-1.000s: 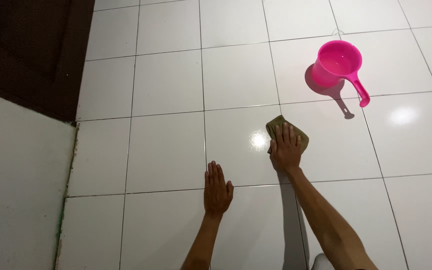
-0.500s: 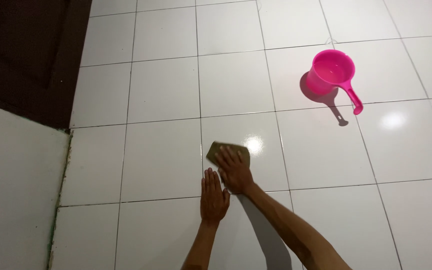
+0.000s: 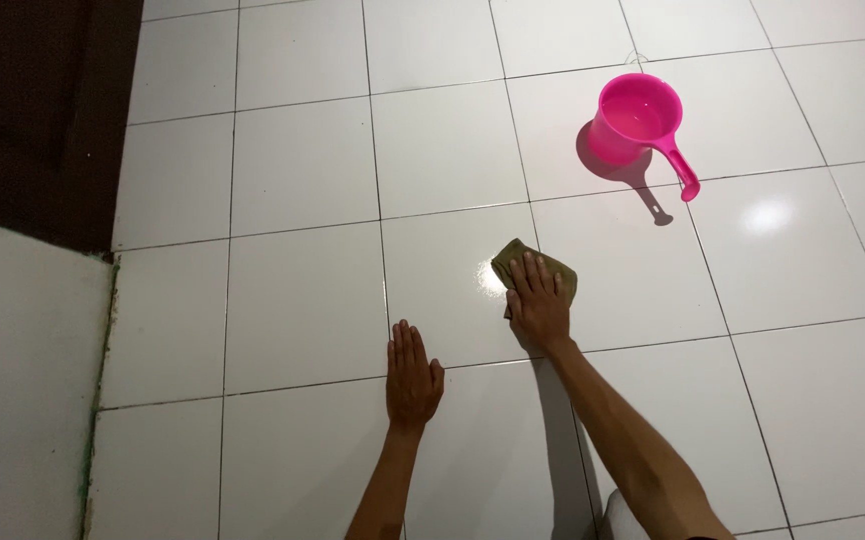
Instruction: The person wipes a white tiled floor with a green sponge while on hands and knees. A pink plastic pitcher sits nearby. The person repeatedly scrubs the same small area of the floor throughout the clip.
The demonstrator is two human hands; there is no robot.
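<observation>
From the head camera, the right hand (image 3: 539,303) pressed flat, fingers spread, on a folded olive-brown cloth (image 3: 534,268) lying on the white floor tiles (image 3: 303,300). The left hand (image 3: 412,372) lay open, palm down, bracing on a tile nearby. Even palm pressure and overlapping strokes would likely wipe best (a pink water dipper (image 3: 638,125) stood beyond).

two hands (image 3: 413,375), one olive cloth (image 3: 513,258), one pink dipper (image 3: 636,120), one dark door (image 3: 33,110)

A small olive-brown cloth (image 3: 519,258) lies crumpled flat on the glossy white tiled floor (image 3: 303,300).
</observation>
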